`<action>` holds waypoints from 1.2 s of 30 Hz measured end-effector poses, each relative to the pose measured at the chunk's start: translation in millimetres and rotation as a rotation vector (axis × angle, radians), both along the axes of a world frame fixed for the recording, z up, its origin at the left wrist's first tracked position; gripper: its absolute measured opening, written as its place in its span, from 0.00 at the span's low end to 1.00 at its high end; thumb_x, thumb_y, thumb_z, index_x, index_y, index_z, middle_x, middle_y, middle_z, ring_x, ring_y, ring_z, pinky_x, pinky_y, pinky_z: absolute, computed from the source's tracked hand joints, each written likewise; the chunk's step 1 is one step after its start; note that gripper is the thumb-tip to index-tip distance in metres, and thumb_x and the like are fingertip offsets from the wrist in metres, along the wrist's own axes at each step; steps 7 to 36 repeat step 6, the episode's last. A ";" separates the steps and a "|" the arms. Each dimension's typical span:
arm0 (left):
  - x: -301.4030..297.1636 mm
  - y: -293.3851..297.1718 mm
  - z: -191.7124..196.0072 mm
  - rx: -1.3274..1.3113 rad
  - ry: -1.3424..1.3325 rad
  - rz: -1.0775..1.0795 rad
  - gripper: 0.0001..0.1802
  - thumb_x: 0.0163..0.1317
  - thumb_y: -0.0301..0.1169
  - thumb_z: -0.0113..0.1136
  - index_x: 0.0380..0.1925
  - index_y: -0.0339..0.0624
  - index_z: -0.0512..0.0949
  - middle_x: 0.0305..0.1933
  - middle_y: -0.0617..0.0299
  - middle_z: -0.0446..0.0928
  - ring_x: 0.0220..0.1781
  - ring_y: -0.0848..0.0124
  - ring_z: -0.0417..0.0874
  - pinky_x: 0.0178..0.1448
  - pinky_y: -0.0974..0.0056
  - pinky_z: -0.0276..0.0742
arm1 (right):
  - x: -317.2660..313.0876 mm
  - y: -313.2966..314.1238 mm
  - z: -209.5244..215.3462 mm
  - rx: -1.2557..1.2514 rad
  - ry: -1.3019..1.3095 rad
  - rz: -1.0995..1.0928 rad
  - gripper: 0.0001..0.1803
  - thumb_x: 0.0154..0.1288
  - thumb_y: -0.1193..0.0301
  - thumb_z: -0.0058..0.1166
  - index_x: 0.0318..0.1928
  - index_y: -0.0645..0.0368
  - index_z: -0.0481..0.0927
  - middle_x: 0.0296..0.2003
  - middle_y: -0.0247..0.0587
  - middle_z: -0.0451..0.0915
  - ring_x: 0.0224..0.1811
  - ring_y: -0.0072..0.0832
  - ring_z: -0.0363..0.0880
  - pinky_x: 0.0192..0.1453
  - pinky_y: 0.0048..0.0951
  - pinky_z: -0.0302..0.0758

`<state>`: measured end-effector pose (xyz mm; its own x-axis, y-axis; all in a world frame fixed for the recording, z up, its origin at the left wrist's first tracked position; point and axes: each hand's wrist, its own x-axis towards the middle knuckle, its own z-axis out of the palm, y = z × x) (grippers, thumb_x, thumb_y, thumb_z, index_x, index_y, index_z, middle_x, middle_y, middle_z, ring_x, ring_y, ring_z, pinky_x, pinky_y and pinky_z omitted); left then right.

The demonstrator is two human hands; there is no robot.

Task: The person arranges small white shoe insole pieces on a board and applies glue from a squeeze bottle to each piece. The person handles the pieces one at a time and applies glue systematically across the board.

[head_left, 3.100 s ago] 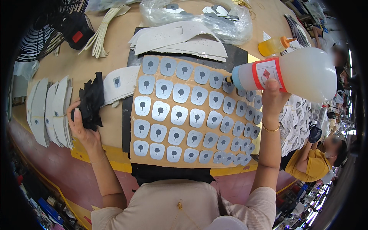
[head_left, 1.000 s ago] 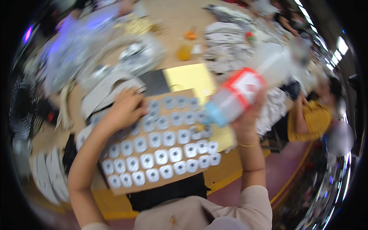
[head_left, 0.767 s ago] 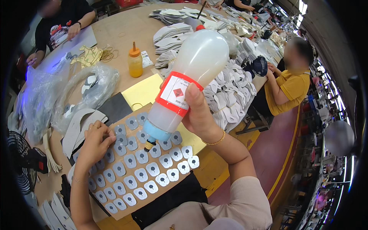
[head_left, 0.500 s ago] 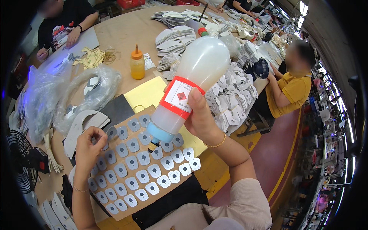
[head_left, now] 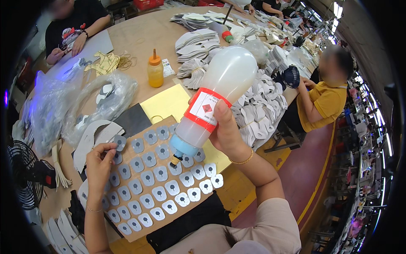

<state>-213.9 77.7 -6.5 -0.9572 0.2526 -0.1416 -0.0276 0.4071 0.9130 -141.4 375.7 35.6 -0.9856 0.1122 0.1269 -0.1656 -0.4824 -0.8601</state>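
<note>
In my right hand (head_left: 226, 127) is a translucent squeeze bottle (head_left: 230, 70) with a red-bordered label and blue cap, tilted with its nozzle (head_left: 175, 161) down. The nozzle is just above one of the grey patches; whether it touches cannot be seen. My left hand (head_left: 100, 163) is closed with thumb and index finger at the edge of a small grey patch (head_left: 120, 142), off the board's left edge. Rows of similar patches (head_left: 160, 172) with dark centre marks lie on a brown board (head_left: 169, 222).
Left are a black fan (head_left: 25, 173), plastic bags (head_left: 55, 110) and white cut pieces (head_left: 91, 139). An orange-capped yellow bottle (head_left: 155, 72) stands beyond yellow paper (head_left: 167, 103). Stacked white pieces (head_left: 258, 106) fill the right. Co-workers sit far left and at right in a yellow shirt (head_left: 323, 103).
My left index finger has stretched out to the grey patch, which has shifted left relative to the rows. My right hand still holds the bottle nozzle down over the patches. The view has shifted slightly.
</note>
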 end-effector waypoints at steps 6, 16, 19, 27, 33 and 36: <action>10.5 4.7 -0.5 -0.138 0.047 -0.015 0.10 0.57 0.22 0.57 0.40 0.35 0.80 0.29 0.64 0.79 0.24 0.81 0.72 0.30 0.76 0.69 | 1.4 0.0 -3.8 -0.007 -0.016 -0.002 0.35 0.59 0.50 0.57 0.55 0.60 0.61 0.45 0.37 0.70 0.48 0.20 0.73 0.53 0.28 0.74; 10.5 4.7 -0.5 -0.138 0.047 -0.015 0.10 0.57 0.22 0.57 0.40 0.35 0.80 0.29 0.64 0.79 0.24 0.81 0.72 0.30 0.76 0.69 | 1.4 0.0 -3.8 -0.007 -0.016 -0.002 0.35 0.59 0.50 0.57 0.55 0.60 0.61 0.45 0.37 0.70 0.48 0.20 0.73 0.53 0.28 0.74; 10.5 4.7 -0.5 -0.138 0.047 -0.015 0.10 0.57 0.22 0.57 0.40 0.35 0.80 0.29 0.64 0.79 0.24 0.81 0.72 0.30 0.76 0.69 | 1.4 0.0 -3.8 -0.007 -0.016 -0.002 0.35 0.59 0.50 0.57 0.55 0.60 0.61 0.45 0.37 0.70 0.48 0.20 0.73 0.53 0.28 0.74; 10.5 4.7 -0.5 -0.138 0.047 -0.015 0.10 0.57 0.22 0.57 0.40 0.35 0.80 0.29 0.64 0.79 0.24 0.81 0.72 0.30 0.76 0.69 | 1.4 0.0 -3.8 -0.007 -0.016 -0.002 0.35 0.59 0.50 0.57 0.55 0.60 0.61 0.45 0.37 0.70 0.48 0.20 0.73 0.53 0.28 0.74; 10.5 4.7 -0.5 -0.138 0.047 -0.015 0.10 0.57 0.22 0.57 0.40 0.35 0.80 0.29 0.64 0.79 0.24 0.81 0.72 0.30 0.76 0.69 | 1.4 0.0 -3.8 -0.007 -0.016 -0.002 0.35 0.59 0.50 0.57 0.55 0.60 0.61 0.45 0.37 0.70 0.48 0.20 0.73 0.53 0.28 0.74; 10.5 4.7 -0.5 -0.138 0.047 -0.015 0.10 0.57 0.22 0.57 0.40 0.35 0.80 0.29 0.64 0.79 0.24 0.81 0.72 0.30 0.76 0.69 | 1.4 0.0 -3.8 -0.007 -0.016 -0.002 0.35 0.59 0.50 0.57 0.55 0.60 0.61 0.45 0.37 0.70 0.48 0.20 0.73 0.53 0.28 0.74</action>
